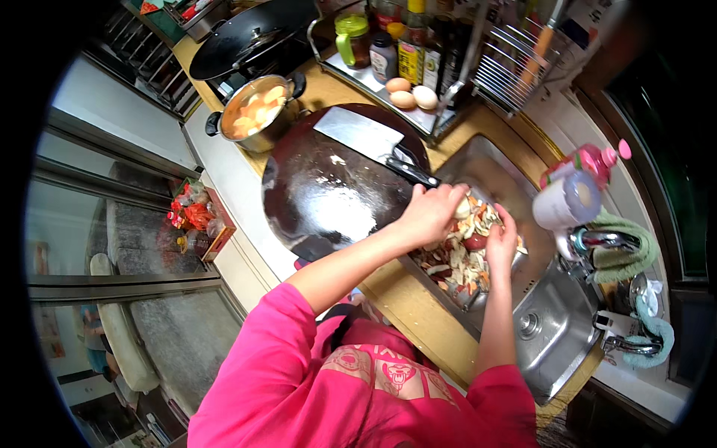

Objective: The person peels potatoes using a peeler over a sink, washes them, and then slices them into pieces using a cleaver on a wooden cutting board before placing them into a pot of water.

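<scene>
My left hand [440, 215] is over the near end of the sink basin [507, 168], its fingers around a pale peeled piece [462, 209], likely a root vegetable. My right hand [501, 243] is beside it, fingers bent among the peelings [454, 263]; whether it grips anything is hidden. White, orange and dark red scraps heap in the basin, with a red-skinned root [475, 242] among them. Just beyond my left hand is the black handle of a cleaver [358, 134], which lies flat on a round, dark, wet chopping board [302, 190].
A steel pot [263, 137] of pale and orange chunks stands left of the board, near a wok [218, 56]. Behind are eggs [402, 101] and bottles [411, 59] on a rack. At right are a second basin [554, 336], a tap [613, 241] and a pink bottle [594, 162].
</scene>
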`<state>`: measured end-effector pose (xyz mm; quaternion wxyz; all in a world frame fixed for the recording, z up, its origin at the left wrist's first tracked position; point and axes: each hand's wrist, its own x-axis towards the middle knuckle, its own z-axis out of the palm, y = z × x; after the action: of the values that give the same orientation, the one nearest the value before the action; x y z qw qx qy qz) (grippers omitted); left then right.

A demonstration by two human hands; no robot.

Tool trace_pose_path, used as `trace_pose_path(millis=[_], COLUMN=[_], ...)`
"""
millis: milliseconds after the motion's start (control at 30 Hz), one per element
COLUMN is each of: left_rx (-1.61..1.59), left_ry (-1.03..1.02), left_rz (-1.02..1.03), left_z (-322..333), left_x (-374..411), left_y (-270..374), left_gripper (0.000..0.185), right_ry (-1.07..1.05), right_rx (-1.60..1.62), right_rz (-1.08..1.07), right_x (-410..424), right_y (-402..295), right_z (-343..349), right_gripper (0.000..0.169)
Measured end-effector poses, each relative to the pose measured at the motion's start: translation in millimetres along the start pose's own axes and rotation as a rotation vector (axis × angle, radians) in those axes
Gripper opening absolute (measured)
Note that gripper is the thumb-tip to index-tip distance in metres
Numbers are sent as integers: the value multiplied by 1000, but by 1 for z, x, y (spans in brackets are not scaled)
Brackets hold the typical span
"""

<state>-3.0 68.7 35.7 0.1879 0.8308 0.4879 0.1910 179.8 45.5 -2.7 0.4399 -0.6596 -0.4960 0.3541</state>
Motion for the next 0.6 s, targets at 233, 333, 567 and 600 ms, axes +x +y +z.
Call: trace_pose_path(millis=[233,333,567,600], left_rx=[-307,-331,-712,-674], left_ry=[167,155,27,-29], left_rz=[-154,-149,-369,-362], left_z=[-98,-120,-124,-116], left_x=[0,21,71,76], left_y=[-109,-159,-241,-259], left_gripper=[53,55,59,58], right_ry=[-143,-203,-233,-151], right_rx=[-541,-699,-869,-841], right_rz=[-682,-622,-220,-273], right_x=[23,35,-9,-24], right_y=[-60,-73,-103,-98], right_z=[131,158,108,95], right_gripper=[42,35,25,25])
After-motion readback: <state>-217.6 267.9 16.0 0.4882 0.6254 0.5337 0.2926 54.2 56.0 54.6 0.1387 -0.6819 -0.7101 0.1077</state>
